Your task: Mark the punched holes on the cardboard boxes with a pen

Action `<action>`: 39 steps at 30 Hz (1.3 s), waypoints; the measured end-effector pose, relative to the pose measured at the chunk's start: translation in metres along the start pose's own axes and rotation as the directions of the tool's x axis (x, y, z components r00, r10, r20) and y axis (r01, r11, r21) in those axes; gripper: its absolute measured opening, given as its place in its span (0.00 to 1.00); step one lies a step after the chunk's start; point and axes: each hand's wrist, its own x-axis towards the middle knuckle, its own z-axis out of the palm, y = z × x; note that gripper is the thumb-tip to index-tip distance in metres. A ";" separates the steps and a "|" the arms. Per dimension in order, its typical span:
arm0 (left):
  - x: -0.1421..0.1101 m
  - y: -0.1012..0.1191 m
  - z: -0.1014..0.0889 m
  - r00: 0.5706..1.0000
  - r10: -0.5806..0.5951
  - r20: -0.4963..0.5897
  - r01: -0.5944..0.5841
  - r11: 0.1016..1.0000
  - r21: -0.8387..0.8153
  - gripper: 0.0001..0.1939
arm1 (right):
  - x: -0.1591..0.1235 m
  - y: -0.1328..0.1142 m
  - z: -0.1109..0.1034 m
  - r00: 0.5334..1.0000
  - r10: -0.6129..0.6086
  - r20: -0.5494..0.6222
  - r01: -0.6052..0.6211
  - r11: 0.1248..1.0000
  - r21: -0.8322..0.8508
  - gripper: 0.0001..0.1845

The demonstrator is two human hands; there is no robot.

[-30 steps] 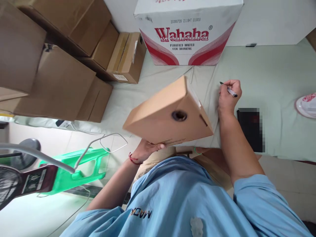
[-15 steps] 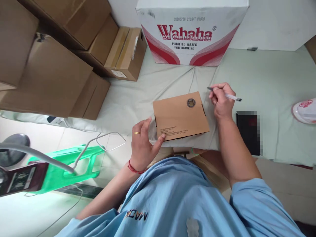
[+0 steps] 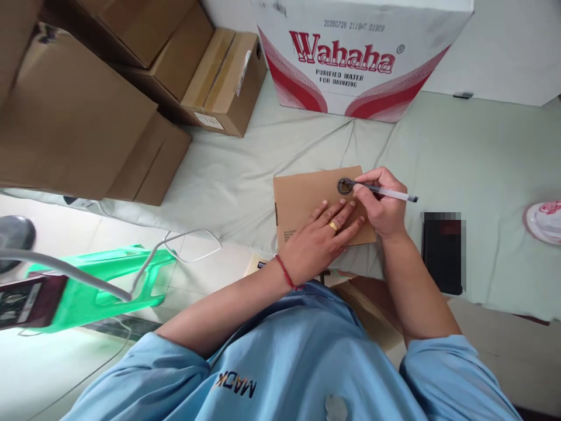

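A small flat brown carton (image 3: 302, 196) lies on the pale green cloth (image 3: 245, 175) near the table's front edge. A round hole (image 3: 344, 186) shows at the carton's far right corner. My left hand (image 3: 324, 234) rests flat on the carton's lid, fingers stretched out, a ring on one finger. My right hand (image 3: 380, 202) is closed round a pen (image 3: 388, 193), whose tip touches the rim of the round hole.
A large white Wahaha water box (image 3: 355, 55) stands at the back. Brown cartons (image 3: 87, 111) are stacked at the left. A dark flat object (image 3: 442, 251) lies right of my arm, a white-and-red lid (image 3: 543, 219) at the far right. A green stool (image 3: 100, 286) stands on the floor.
The carton, held tilted in the air a second ago, now lies flat on the cloth. My left hand moved onto its lid. My right hand brought the pen to the hole.
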 end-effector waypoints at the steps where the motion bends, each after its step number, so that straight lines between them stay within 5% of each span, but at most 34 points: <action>1: -0.001 -0.001 0.001 1.000 0.008 -0.003 -0.008 1.000 -0.008 0.33 | -0.001 0.000 0.001 1.000 0.002 -0.017 -0.003 1.000 -0.031 0.03; 16: -0.002 0.002 -0.004 0.998 0.013 -0.054 -0.013 1.000 0.003 0.26 | -0.004 -0.007 0.002 0.986 -0.154 -0.059 0.125 0.932 -0.339 0.06; 26: -0.001 0.003 -0.005 0.997 0.005 -0.078 -0.002 1.000 0.030 0.27 | -0.004 -0.008 0.000 0.983 -0.173 0.068 0.186 0.926 -0.329 0.07; 39: -0.002 0.003 -0.003 0.997 0.003 -0.080 -0.001 1.000 0.016 0.27 | -0.002 -0.011 -0.002 0.978 -0.193 0.084 0.211 0.914 -0.346 0.05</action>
